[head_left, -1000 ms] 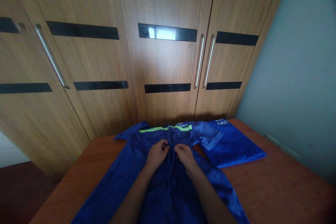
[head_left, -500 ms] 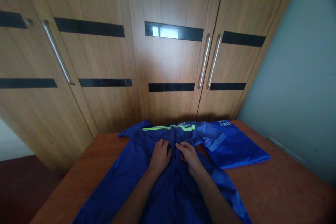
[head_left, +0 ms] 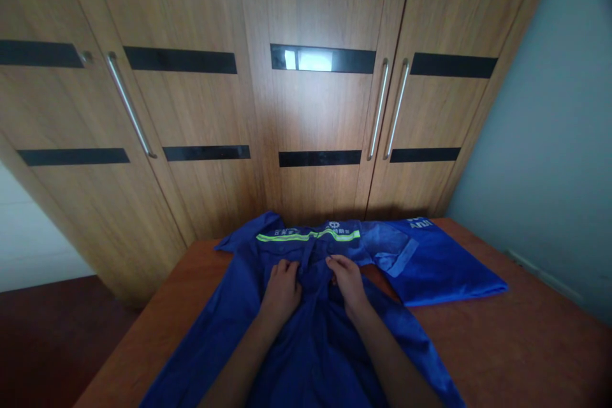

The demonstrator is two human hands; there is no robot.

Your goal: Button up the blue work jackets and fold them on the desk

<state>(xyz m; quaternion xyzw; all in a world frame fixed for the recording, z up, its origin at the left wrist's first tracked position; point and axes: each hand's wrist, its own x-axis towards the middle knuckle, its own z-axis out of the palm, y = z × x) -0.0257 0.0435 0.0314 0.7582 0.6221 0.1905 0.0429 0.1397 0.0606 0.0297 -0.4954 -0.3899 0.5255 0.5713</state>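
A dark blue work jacket lies spread out, with a yellow-green reflective strip and white print across its chest. My left hand is closed on the jacket's front, left of its centre line, with the fingertips partly hidden in the cloth. Opposite it, my right hand pinches the jacket front between thumb and fingers. Between the two hands the cloth is drawn into loose folds running down the middle.
A brighter blue folded cloth with white letters lies at the right, partly under the jacket's sleeve. The reddish-brown surface meets a wooden wardrobe behind, and a pale wall stands at the right.
My hands have moved apart, drawing the cloth at the centre front wider. More of the chest print shows, and the view has shifted slightly left.
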